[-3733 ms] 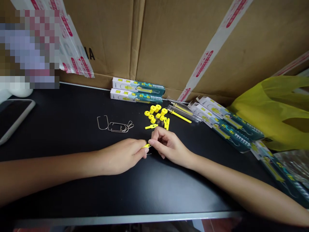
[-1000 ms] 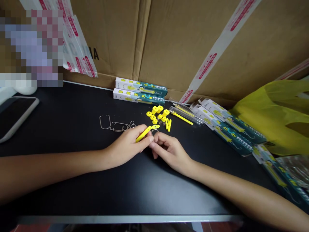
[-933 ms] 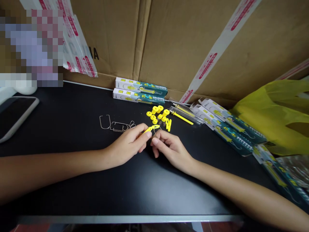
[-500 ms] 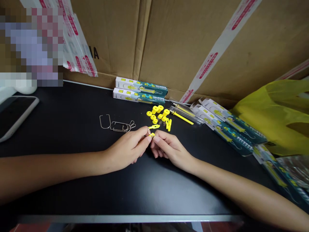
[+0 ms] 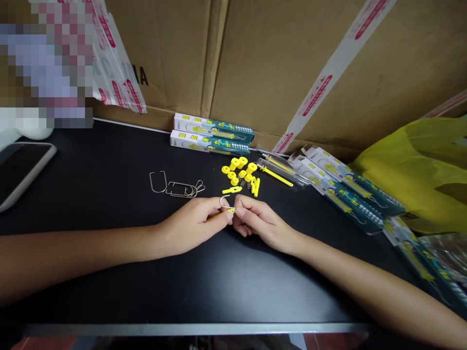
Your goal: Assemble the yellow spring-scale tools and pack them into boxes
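Note:
Between thumb and forefinger, my left hand pinches a small yellow plastic piece, mostly covered by the fingers. A thin metal hook curves up from its end. My right hand is closed with thumb and forefinger at the hook's straight end, where the wire meets the yellow piece. Whether the wire passes through its hole is too small to tell. Just beyond my fingertips lies a similar flat yellow piece. Behind it are several yellow caps and rings, small springs and short yellow rods.
Bent wire hooks lie left of the parts. Two printed boxes rest at the back, more boxes at right beside a yellow bag. Clear tubes with yellow sticks lie between. A phone sits far left; cardboard stands behind.
Both hands have dropped slightly toward me, uncovering the flat yellow piece on the table. The hook has turned and its curve now stands higher above my fingers.

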Demonstrator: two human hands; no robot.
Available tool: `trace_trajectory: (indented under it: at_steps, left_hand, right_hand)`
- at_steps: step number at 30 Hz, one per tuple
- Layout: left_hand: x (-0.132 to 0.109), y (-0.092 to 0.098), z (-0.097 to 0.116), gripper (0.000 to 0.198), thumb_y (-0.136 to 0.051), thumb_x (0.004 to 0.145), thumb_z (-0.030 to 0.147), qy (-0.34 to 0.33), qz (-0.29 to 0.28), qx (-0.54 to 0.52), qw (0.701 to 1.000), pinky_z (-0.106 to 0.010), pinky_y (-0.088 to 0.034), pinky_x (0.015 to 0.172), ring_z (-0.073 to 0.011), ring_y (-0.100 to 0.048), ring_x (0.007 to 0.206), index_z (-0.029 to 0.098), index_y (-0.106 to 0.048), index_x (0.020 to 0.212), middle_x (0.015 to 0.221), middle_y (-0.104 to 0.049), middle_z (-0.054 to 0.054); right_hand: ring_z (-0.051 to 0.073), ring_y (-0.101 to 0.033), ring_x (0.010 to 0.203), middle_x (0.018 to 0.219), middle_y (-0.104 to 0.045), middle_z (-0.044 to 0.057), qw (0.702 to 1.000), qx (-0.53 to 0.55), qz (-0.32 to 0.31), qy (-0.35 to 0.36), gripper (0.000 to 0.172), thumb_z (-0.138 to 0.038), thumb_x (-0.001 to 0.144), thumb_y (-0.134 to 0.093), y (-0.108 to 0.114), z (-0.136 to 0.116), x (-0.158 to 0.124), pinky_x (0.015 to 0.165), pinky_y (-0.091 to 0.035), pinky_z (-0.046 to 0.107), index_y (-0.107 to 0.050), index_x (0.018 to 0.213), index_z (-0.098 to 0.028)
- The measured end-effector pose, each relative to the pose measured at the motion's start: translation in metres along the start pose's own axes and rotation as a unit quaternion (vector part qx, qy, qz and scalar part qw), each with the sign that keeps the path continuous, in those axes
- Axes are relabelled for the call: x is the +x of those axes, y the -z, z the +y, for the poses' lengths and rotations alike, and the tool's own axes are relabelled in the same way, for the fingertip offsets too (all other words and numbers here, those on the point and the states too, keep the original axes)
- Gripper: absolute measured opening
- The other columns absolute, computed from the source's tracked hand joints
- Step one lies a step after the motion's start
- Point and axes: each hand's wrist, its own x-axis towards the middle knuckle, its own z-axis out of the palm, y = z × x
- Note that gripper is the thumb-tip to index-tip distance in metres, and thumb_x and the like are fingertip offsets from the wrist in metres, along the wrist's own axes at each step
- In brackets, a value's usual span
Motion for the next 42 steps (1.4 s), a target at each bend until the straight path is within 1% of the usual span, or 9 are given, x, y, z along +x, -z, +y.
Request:
trace_trajectory:
  at_steps: [3,7,13,16,19,25,31,37,42]
  left_hand:
    - [0.0,0.0,-0.002,0.027,-0.046,0.092,0.033,0.006,0.01,0.002,1.0,-0.02,-0.033,0.051,-0.0081,-0.041,0.057,0.016,-0.057,0.076,0.063,-0.047,0.004]
    - [0.001,0.0,-0.003,0.025,-0.047,0.092,0.034,0.013,0.046,0.002,0.999,-0.02,-0.028,0.047,-0.007,-0.034,0.053,0.017,-0.049,0.073,0.061,-0.039,0.006]
    - [0.0,-0.001,0.001,0.025,-0.041,0.095,0.033,0.032,0.036,-0.025,0.999,-0.021,-0.029,0.045,-0.0063,-0.038,0.047,0.02,-0.04,0.073,0.056,-0.043,0.007]
    - [0.0,-0.001,0.003,0.025,-0.037,0.097,0.031,0.029,0.04,-0.018,0.999,-0.02,-0.03,0.045,-0.0063,-0.039,0.046,0.02,-0.041,0.075,0.056,-0.044,0.008]
    - [0.0,-0.001,0.004,0.026,-0.035,0.097,0.031,0.014,0.036,-0.005,0.999,-0.019,-0.033,0.045,-0.0063,-0.04,0.047,0.019,-0.042,0.076,0.057,-0.044,0.007]
    - [-0.001,-0.002,-0.001,0.022,-0.038,0.097,0.035,0.037,0.038,-0.021,0.998,-0.017,-0.033,0.039,-0.0051,-0.042,0.04,0.02,-0.043,0.081,0.056,-0.042,0.009]
    - [-0.004,-0.003,-0.001,0.022,-0.039,0.096,0.036,0.036,0.026,-0.016,0.999,-0.016,-0.034,0.038,-0.0042,-0.044,0.038,0.02,-0.046,0.083,0.058,-0.047,0.009]
    - [-0.003,-0.002,0.001,0.022,-0.04,0.096,0.035,0.02,0.044,0.007,0.999,-0.018,-0.032,0.042,-0.0048,-0.041,0.041,0.019,-0.046,0.081,0.055,-0.045,0.009]
    - [0.0,0.003,0.002,0.021,-0.039,0.095,0.034,0.025,0.065,0.01,0.998,-0.02,-0.029,0.044,-0.006,-0.036,0.042,0.02,-0.046,0.082,0.053,-0.042,0.009]
  right_hand:
    - [0.008,-0.04,0.055,0.062,-0.047,-0.003,1.0,0.001,0.006,0.002,0.032,-0.041,0.098,-0.041,0.0,0.0,0.001,0.049,-0.032,0.02,-0.041,0.075,-0.019]
    - [0.007,-0.042,0.052,0.061,-0.051,-0.003,0.999,-0.014,0.032,0.003,0.031,-0.041,0.096,-0.046,-0.002,-0.001,0.002,0.047,-0.033,0.019,-0.044,0.073,-0.019]
    - [0.005,-0.043,0.045,0.059,-0.057,-0.002,0.998,-0.001,0.053,-0.017,0.032,-0.042,0.091,-0.053,-0.007,-0.001,0.003,0.041,-0.033,0.017,-0.056,0.075,-0.015]
    - [0.005,-0.044,0.042,0.056,-0.056,-0.003,0.995,0.051,0.074,-0.038,0.033,-0.046,0.092,-0.05,-0.01,0.002,0.003,0.038,-0.034,0.016,-0.057,0.079,-0.016]
    - [0.005,-0.045,0.041,0.054,-0.056,-0.004,0.992,0.081,0.08,-0.048,0.034,-0.048,0.091,-0.051,-0.012,0.004,0.003,0.037,-0.035,0.015,-0.056,0.077,-0.017]
    - [0.005,-0.045,0.041,0.054,-0.055,-0.004,0.99,0.094,0.09,-0.048,0.034,-0.048,0.089,-0.054,-0.014,0.002,0.002,0.037,-0.036,0.014,-0.056,0.076,-0.016]
    - [0.005,-0.046,0.042,0.054,-0.055,-0.004,0.989,0.102,0.093,-0.059,0.036,-0.049,0.088,-0.055,-0.016,0.001,0.003,0.037,-0.038,0.015,-0.057,0.074,-0.016]
    - [0.006,-0.047,0.042,0.054,-0.054,-0.004,0.989,0.096,0.103,-0.045,0.035,-0.049,0.089,-0.053,-0.018,0.003,0.003,0.038,-0.041,0.016,-0.054,0.074,-0.017]
    - [0.007,-0.047,0.043,0.058,-0.054,-0.005,0.99,0.085,0.102,-0.046,0.032,-0.046,0.093,-0.046,-0.011,0.002,0.002,0.037,-0.041,0.016,-0.042,0.074,-0.02]
